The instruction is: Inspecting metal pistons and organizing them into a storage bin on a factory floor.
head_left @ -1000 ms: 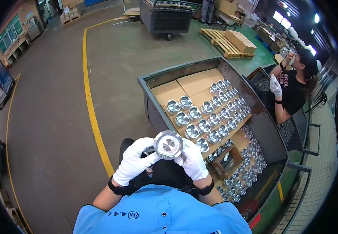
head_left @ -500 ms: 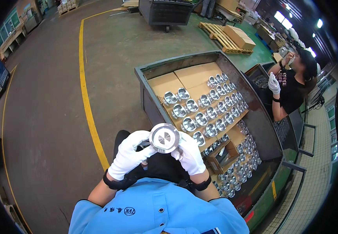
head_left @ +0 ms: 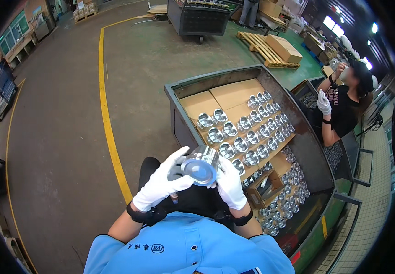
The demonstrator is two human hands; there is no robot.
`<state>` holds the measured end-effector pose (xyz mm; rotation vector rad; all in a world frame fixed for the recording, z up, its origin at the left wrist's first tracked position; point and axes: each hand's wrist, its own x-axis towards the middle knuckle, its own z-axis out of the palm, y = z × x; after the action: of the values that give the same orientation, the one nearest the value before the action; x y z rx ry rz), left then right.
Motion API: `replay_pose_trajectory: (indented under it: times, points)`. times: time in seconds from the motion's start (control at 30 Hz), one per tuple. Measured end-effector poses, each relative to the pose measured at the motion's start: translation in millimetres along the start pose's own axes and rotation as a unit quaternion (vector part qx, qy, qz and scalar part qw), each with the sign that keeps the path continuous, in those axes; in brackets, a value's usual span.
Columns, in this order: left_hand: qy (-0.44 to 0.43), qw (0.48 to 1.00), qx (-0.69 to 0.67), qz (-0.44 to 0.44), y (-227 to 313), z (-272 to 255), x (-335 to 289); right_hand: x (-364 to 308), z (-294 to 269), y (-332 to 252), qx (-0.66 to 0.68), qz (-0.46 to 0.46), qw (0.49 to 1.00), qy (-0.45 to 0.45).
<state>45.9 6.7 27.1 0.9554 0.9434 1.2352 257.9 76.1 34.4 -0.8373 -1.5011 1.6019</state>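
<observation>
A shiny metal piston [head_left: 200,165] is held in front of my chest, tilted so its round crown, reflecting blue, faces toward me. My left hand [head_left: 161,182], in a white glove, curves round its left side with thumb and fingers widely parted; the thumb lies against the crown's edge. On the opposite side my right hand [head_left: 230,185], also gloved in white, grips the piston with fingers bent around it. Some of the right fingertips are hidden behind the piston. Just beyond my hands, several similar pistons [head_left: 227,150] stand in rows on cardboard [head_left: 202,101].
The cardboard lies inside a dark metal bin [head_left: 175,109] at my right front. Lower in it are a small open box [head_left: 265,188] and several more pistons [head_left: 285,205]. A co-worker [head_left: 345,102] with white gloves is at the right. Farther off are a wooden pallet [head_left: 261,48] and another cart [head_left: 200,20].
The piston has been tipped: its crown faced up at the camera before, and now its side wall shows too. My left fingers have spread wider around it. The view has shifted slightly.
</observation>
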Motion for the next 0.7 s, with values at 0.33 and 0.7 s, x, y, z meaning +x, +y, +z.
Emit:
replay_pose_trajectory:
  times: [0.33,0.7]
  points:
    - [-0.081,0.974,-0.210,0.006,-2.9,-4.0,-3.6,8.6,28.3,-39.5,-0.278,-0.237,0.930,-0.025]
    - [-0.009,0.975,-0.221,-0.008,-3.4,-3.3,-6.9,5.3,25.6,-44.7,-0.341,-0.277,0.897,-0.046]
